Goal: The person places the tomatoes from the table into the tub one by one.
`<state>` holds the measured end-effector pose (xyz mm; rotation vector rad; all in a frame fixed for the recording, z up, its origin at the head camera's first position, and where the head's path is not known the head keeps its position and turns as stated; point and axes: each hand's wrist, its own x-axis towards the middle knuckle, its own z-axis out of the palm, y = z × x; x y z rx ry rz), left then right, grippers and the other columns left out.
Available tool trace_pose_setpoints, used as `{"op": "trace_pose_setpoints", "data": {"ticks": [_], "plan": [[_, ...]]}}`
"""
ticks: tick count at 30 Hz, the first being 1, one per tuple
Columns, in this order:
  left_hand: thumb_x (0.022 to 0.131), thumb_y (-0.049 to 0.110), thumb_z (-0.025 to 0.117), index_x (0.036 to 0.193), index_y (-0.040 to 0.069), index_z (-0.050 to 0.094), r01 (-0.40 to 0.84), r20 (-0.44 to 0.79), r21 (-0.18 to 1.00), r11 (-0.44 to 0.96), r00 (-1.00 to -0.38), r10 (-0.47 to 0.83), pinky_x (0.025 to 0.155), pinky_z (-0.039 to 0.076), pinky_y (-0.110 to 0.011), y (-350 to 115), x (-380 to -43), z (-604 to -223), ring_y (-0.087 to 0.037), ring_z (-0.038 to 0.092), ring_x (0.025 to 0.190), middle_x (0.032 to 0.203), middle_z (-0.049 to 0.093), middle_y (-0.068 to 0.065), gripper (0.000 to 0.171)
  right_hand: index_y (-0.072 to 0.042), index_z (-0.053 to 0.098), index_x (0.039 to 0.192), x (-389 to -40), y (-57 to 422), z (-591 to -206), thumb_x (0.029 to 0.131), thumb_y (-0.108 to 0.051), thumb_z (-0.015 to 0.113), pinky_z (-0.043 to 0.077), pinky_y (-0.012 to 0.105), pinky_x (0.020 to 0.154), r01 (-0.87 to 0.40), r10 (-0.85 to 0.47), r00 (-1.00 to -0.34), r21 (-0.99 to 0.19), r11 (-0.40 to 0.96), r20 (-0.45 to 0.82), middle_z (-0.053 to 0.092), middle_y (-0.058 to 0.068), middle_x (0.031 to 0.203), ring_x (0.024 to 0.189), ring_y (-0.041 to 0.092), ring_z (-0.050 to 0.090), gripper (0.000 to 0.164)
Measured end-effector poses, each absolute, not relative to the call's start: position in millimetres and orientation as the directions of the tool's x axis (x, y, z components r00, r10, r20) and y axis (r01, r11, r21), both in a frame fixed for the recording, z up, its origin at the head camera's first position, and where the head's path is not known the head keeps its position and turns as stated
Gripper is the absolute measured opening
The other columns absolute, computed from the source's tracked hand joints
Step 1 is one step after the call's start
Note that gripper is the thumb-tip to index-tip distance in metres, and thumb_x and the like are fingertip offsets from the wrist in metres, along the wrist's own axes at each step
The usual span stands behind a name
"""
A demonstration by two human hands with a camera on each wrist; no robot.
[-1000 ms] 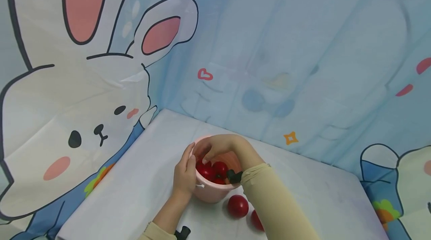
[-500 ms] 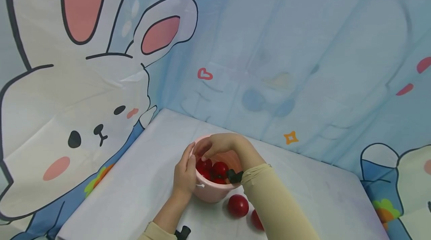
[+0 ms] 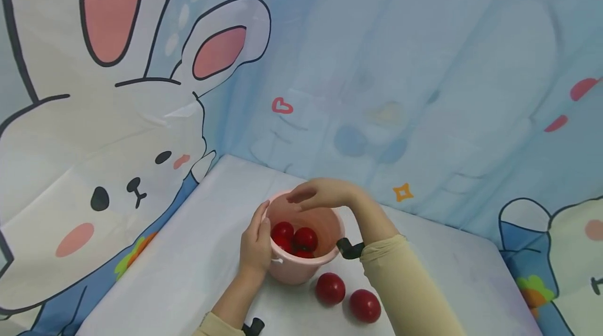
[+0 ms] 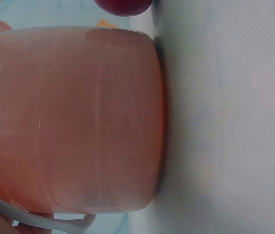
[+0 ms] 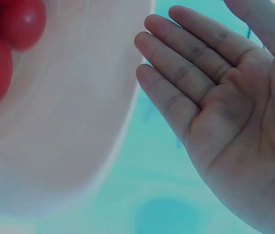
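A pink bucket (image 3: 292, 271) stands upright on the white table, with several round, glossy red fruits (image 3: 305, 239) inside; their exact kind is unclear. My left hand (image 3: 254, 249) holds the bucket's left side near its rim. Seen from the left wrist, the bucket wall (image 4: 79, 122) fills much of the view, with a pale handle (image 4: 35, 219) by the fingers. Above the bucket's far rim hovers my right hand (image 3: 325, 193), holding nothing. Its fingers are nearly straight and the palm (image 5: 244, 107) faces the right wrist camera, beside the rim.
Two more red fruits, one nearer the bucket (image 3: 330, 289) and one farther right (image 3: 365, 305), lie on the white table (image 3: 447, 273). Behind the table hangs a blue cloth backdrop (image 3: 424, 64) printed with a rabbit (image 3: 118, 142). Black wrist mounts show at both sleeves.
My right hand has risen out of the bucket and shifted slightly right, its fingers straighter. The farther loose fruit is now fully uncovered. My left hand stays on the bucket.
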<state>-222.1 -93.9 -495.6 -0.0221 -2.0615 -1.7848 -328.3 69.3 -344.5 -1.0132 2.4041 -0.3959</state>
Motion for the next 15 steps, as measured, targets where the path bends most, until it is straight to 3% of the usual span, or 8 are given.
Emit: {"op": "trace_pose_setpoints", "data": {"ticks": [4, 11, 15], "plan": [[0.097, 0.031, 0.039, 0.138, 0.039, 0.034, 0.274, 0.315, 0.944, 0.183, -0.914, -0.256, 0.093, 0.048, -0.043, -92, -222, -497, -0.012, 0.041, 0.129, 0.14, 0.041, 0.02, 0.042, -0.03, 0.054, 0.127, -323, 95, -338, 0.086, -0.041, 0.059, 0.045, 0.038, 0.098, -0.581, -0.71, -0.642, -0.422, 0.696, -0.288, 0.057, -0.013, 0.126, 0.118, 0.008, 0.052, 0.043], [0.097, 0.029, 0.04, 0.137, 0.039, 0.036, 0.276, 0.322, 0.942, 0.193, -0.906, -0.275, 0.091, 0.049, -0.042, -90, -220, -496, -0.011, 0.043, 0.127, 0.138, 0.042, 0.021, 0.042, -0.049, 0.051, 0.119, -303, 136, -328, 0.081, -0.056, 0.058, 0.045, 0.038, 0.097, -0.511, -0.624, -0.747, -0.404, 0.759, -0.227, 0.055, -0.019, 0.125, 0.119, 0.005, 0.049, 0.04], [0.096, 0.03, 0.04, 0.137, 0.041, 0.036, 0.275, 0.318, 0.944, 0.183, -0.907, -0.277, 0.091, 0.049, -0.042, -90, -220, -496, -0.011, 0.043, 0.128, 0.138, 0.041, 0.022, 0.042, -0.046, 0.051, 0.123, -290, 157, -331, 0.08, -0.06, 0.056, 0.047, 0.038, 0.095, -0.507, -0.602, -0.776, -0.383, 0.772, -0.186, 0.054, -0.021, 0.125, 0.12, 0.006, 0.049, 0.046]]}}
